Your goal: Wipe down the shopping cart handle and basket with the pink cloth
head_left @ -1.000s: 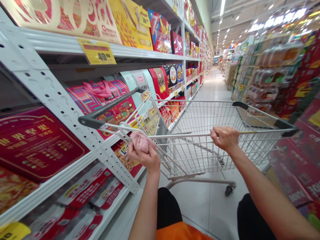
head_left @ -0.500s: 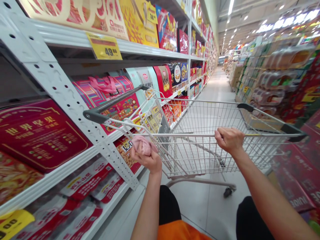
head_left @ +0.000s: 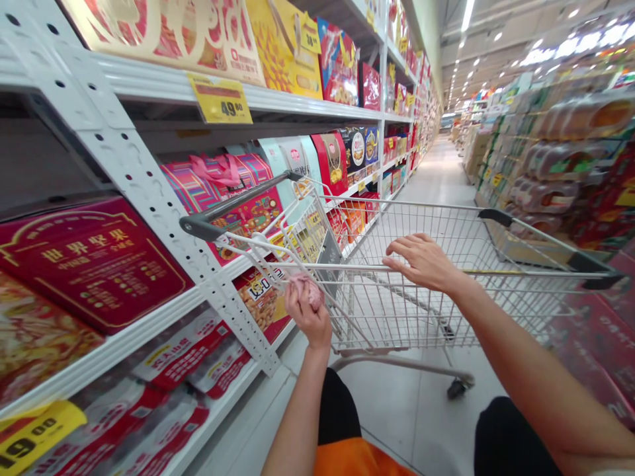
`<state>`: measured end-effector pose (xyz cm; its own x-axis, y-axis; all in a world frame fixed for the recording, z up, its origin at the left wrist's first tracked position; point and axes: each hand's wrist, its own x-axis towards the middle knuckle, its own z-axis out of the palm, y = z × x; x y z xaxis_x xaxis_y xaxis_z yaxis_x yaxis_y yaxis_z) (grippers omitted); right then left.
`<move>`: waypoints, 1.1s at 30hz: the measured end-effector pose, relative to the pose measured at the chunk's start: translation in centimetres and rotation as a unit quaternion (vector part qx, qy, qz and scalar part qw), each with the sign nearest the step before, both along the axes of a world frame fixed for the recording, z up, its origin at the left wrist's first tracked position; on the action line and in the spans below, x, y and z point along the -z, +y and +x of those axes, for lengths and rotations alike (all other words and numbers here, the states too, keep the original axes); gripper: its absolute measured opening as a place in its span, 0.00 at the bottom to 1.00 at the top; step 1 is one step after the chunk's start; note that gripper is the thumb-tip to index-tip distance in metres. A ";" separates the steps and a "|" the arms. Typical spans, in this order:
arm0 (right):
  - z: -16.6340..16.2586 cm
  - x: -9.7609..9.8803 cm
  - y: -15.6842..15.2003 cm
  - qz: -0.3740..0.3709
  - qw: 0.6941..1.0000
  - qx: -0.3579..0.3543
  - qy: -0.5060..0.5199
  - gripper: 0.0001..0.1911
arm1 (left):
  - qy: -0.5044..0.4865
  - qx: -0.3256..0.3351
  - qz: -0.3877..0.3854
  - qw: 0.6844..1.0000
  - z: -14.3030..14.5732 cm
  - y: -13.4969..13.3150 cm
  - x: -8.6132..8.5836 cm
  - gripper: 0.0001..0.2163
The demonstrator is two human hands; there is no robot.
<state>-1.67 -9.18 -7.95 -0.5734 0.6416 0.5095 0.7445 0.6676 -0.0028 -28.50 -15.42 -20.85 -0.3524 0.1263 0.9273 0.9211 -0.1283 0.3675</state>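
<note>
A wire shopping cart [head_left: 397, 317] stands sideways before me, its grey handlebar [head_left: 238, 201] on the left by the shelves. My left hand [head_left: 310, 317] is closed around a crumpled pink cloth [head_left: 306, 291], close to the cart's handle end. My right hand [head_left: 421, 263] is over the cart's near top rail [head_left: 347, 267], fingers stretched out and slightly apart, gripping nothing. Whether its fingertips brush the rail I cannot tell. Through the wire mesh the floor and the cart's frame show.
White metal shelving [head_left: 163, 218] runs along the left, filled with gift boxes, bagged snacks and yellow price tags [head_left: 219, 99]. Stacked packs of goods [head_left: 550, 145] rise on the right, with red cartons [head_left: 600, 337] nearer. Between them an aisle [head_left: 436, 158] leads away. A cart wheel [head_left: 456, 389] rests near my legs.
My right hand has let go of the near rail, opened and moved left along it. My left hand, still holding the pink cloth, is slightly farther right and lower.
</note>
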 end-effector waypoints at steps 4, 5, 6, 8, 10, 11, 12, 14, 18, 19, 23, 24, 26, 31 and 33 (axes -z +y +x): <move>-0.9 -0.6 0.7 -0.190 0.980 -0.001 -0.060 0.38 | -0.011 0.000 0.017 1.000 -0.3 -1.3 -1.3 0.12; -0.8 -0.8 0.6 -0.223 0.972 0.004 -0.069 0.39 | -0.026 -0.006 0.040 0.999 -0.3 -1.5 -1.9 0.12; -0.7 -1.1 0.4 -0.249 0.966 0.009 -0.073 0.41 | -0.039 -0.007 0.065 0.997 -0.1 -1.5 -2.5 0.13; -0.5 -1.9 -0.1 -0.293 0.953 0.020 -0.077 0.45 | -0.043 0.016 0.089 0.995 0.6 -1.3 -3.6 0.16; -0.5 -2.6 -0.5 -0.322 0.943 0.032 -0.078 0.47 | -0.020 0.055 0.064 0.996 1.6 -0.7 -4.1 0.18; -0.5 -2.8 -0.7 -0.329 0.940 0.035 -0.078 0.48 | 0.000 0.069 0.047 0.997 2.0 -0.3 -4.1 0.18; -0.6 -2.9 -0.8 -0.331 0.939 0.039 -0.079 0.48 | 0.020 0.076 0.036 0.996 2.4 0.2 -3.8 0.18; -0.7 -2.9 -0.8 -0.327 0.940 0.051 -0.083 0.49 | 0.059 0.074 0.038 0.995 2.8 0.9 -2.5 0.19; -1.0 -2.6 -0.6 -0.311 0.944 0.064 -0.089 0.50 | 0.116 0.075 0.030 0.990 2.7 1.0 1.2 0.19; -1.1 -2.5 -0.5 -0.309 0.945 0.065 -0.089 0.50 | 0.124 0.077 0.021 0.989 2.6 0.8 2.1 0.18; -1.1 -2.5 -0.4 -0.299 0.948 0.069 -0.088 0.49 | 0.120 0.085 -0.014 0.989 2.9 -0.2 3.4 0.15; -1.1 -2.5 -0.4 -0.298 0.948 0.068 -0.089 0.49 | 0.105 0.080 -0.011 0.991 3.1 -0.3 3.0 0.15; -1.1 -2.5 -0.6 -0.298 0.948 0.065 -0.091 0.50 | 0.060 0.054 0.010 0.997 3.5 -0.3 1.5 0.14; -1.0 -2.5 -0.9 -0.296 0.948 0.068 -0.092 0.51 | 0.010 0.007 0.018 1.000 4.9 0.3 -1.6 0.15; -1.0 -2.4 -0.9 -0.296 0.948 0.071 -0.091 0.51 | 0.024 0.000 0.017 1.000 5.3 0.1 -1.3 0.15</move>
<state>-2.70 -10.08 -5.58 -0.5036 0.8616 -0.0628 0.8508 0.4821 -0.2092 -23.16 -15.29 -19.60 -0.3075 0.0955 0.9468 0.9375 -0.1401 0.3186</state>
